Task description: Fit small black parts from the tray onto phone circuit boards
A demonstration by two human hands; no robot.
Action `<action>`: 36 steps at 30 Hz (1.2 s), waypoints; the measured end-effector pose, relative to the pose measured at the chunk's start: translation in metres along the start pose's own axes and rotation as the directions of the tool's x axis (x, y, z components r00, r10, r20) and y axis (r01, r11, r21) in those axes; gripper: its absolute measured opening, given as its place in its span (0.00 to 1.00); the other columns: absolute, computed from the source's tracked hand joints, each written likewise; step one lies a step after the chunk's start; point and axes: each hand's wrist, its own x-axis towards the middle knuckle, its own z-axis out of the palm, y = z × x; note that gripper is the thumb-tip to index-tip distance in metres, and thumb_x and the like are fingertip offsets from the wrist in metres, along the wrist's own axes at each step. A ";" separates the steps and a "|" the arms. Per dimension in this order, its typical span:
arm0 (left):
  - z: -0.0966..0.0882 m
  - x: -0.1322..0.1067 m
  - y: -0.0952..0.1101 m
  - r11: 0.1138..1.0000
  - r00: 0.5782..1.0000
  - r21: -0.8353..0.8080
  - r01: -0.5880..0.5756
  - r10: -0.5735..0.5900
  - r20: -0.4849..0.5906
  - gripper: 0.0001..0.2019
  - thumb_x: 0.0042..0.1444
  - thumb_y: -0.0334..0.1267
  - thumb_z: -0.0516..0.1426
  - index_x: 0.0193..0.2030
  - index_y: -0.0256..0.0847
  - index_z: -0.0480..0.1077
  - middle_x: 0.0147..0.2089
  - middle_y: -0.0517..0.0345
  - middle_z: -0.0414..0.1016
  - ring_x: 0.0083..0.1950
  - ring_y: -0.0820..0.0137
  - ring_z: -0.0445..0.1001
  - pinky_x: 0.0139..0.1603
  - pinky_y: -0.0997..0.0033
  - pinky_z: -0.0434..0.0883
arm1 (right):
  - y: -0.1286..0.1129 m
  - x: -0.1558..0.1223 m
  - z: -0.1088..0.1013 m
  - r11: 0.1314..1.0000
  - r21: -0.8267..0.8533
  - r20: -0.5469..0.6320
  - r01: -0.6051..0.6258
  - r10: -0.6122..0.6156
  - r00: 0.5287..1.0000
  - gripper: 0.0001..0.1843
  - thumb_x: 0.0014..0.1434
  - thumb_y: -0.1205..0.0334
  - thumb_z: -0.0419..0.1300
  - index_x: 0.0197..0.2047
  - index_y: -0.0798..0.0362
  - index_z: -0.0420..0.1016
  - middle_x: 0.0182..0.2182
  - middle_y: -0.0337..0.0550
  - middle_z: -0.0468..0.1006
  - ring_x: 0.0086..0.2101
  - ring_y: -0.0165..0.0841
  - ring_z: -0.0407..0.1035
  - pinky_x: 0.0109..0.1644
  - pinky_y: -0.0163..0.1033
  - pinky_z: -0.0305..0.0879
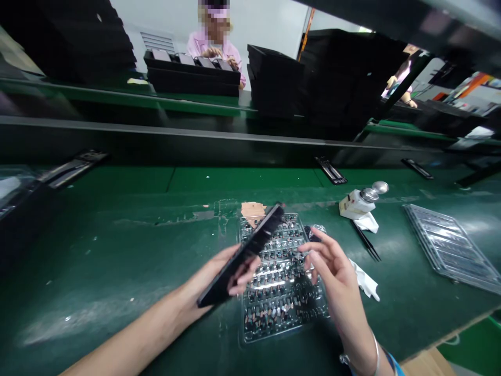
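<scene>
Left hand (217, 277): our fingers (243, 279) are closed around a flat black panel (250, 250), held tilted.
Right hand (332, 266): we hold the fingers open, released, above the clear blister tray (246, 334).
Green tabletop (117, 261): the tray lies mid-surface, beneath both hands.

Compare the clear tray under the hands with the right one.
The near tray is packed with small dark parts; the right tray shows only ridged pockets. The first lies under the left hand and right hand; the other apart. Both are clear plastic, flat on the green bench.
</scene>
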 end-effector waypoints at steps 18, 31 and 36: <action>-0.061 0.072 0.098 0.541 0.499 0.799 -0.264 0.785 -0.366 0.29 0.49 0.27 0.57 0.59 0.44 0.58 0.63 0.55 0.56 0.63 0.64 0.54 0.62 0.65 0.50 | 0.007 -0.004 0.006 0.561 -0.762 0.438 0.323 0.079 0.896 0.05 0.50 0.69 0.56 0.28 0.49 0.70 0.13 0.32 0.66 0.16 0.27 0.59 0.23 0.32 0.42; 0.034 0.006 -0.008 0.368 0.989 0.925 -0.094 0.145 0.043 0.12 0.56 0.40 0.51 0.23 0.38 0.62 0.18 0.68 0.53 0.21 0.77 0.53 0.23 0.77 0.49 | 0.001 -0.003 0.007 0.910 -0.409 0.464 0.062 0.149 0.873 0.05 0.57 0.61 0.54 0.30 0.52 0.65 0.14 0.27 0.52 0.17 0.24 0.48 0.22 0.31 0.42; 0.031 0.006 -0.010 0.493 0.986 0.854 -0.164 0.099 0.132 0.14 0.59 0.36 0.46 0.22 0.38 0.56 0.20 0.67 0.54 0.22 0.77 0.53 0.25 0.77 0.52 | -0.001 -0.004 0.008 0.980 -0.141 0.525 -0.138 0.193 0.829 0.10 0.58 0.55 0.54 0.31 0.53 0.63 0.14 0.27 0.55 0.16 0.22 0.49 0.21 0.30 0.43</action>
